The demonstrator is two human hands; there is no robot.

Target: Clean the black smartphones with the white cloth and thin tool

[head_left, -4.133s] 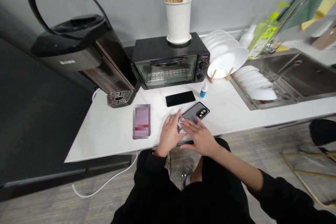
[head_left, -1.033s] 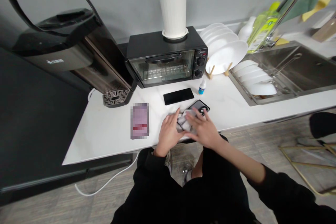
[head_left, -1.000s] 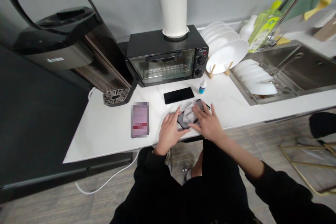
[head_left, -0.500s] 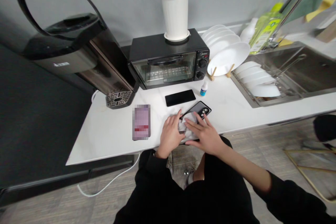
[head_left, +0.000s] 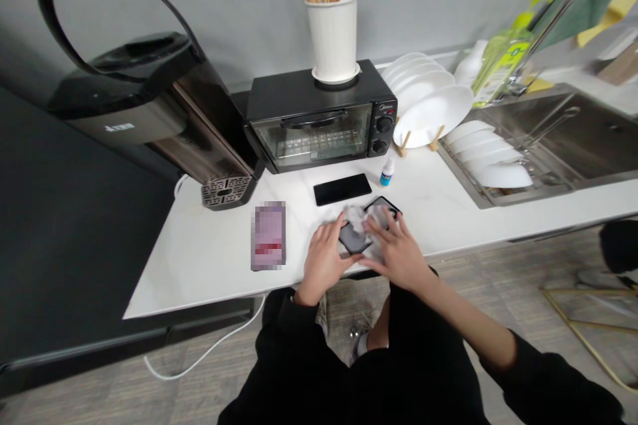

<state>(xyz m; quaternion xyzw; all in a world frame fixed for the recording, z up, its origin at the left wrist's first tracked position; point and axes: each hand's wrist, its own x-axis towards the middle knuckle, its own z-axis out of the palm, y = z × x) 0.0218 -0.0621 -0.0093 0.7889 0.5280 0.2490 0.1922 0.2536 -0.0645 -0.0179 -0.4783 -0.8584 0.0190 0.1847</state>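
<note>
A dark phone lies face down near the front edge of the white counter. My left hand rests at its near left end, fingers laid against its edge. My right hand lies over its far half, fingers stretched flat and pressing a pale crumpled wipe onto the phone's back. The camera end of the phone is mostly covered by the wipe and my fingers.
A second black phone and a small dropper bottle lie behind it. A pink packet sits to the left. Toaster oven, black water dispenser, plate rack and sink line the back.
My right hand has slid the wipe from the phone's near half up to its far camera end. The left hand has stayed at the near end.
</note>
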